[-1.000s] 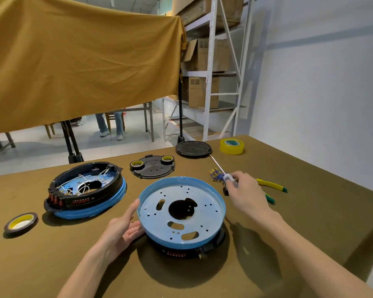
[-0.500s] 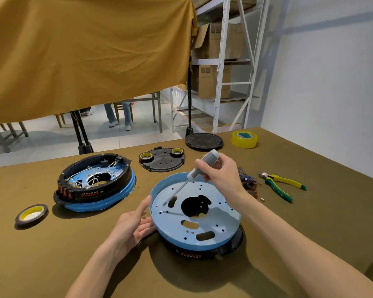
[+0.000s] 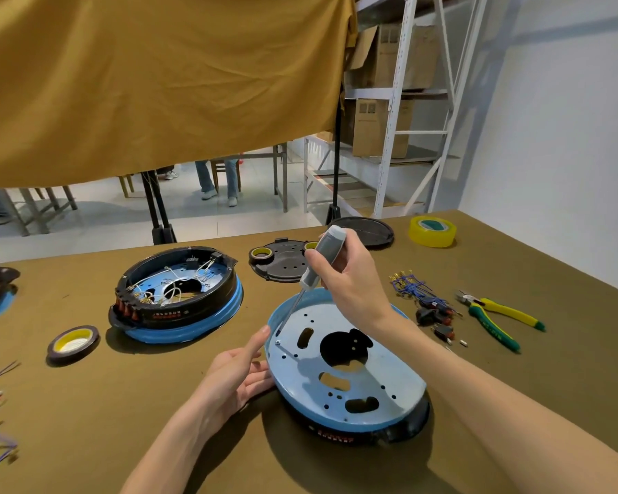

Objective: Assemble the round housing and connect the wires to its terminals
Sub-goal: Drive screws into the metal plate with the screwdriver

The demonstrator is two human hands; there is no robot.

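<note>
Right hand (image 3: 350,279) grips the grey handle of a screwdriver (image 3: 322,258), fingers curled round it; the shaft slants down-left, and its tip, which half a second ago hung over the plate's interior, now stands at a small screw (image 3: 277,342) near the left rim of the blue perforated plate (image 3: 343,365) — the upper face of the round housing lying nearest the viewer. Left hand (image 3: 238,372) stays flat, fingers straight, pressed against the plate's left edge. A second housing (image 3: 179,290), black-walled with white wires inside, lies well to the left. On the olive-brown table (image 3: 514,386): a bundle of blue terminal wires (image 3: 412,287), yellow-green pliers (image 3: 496,315), a black cover plate (image 3: 282,260), a yellow tape roll (image 3: 432,231) and a dark tape roll (image 3: 73,343). Behind — an ochre cloth screen (image 3: 157,83), white shelving (image 3: 400,101) with cartons, a white wall.
</note>
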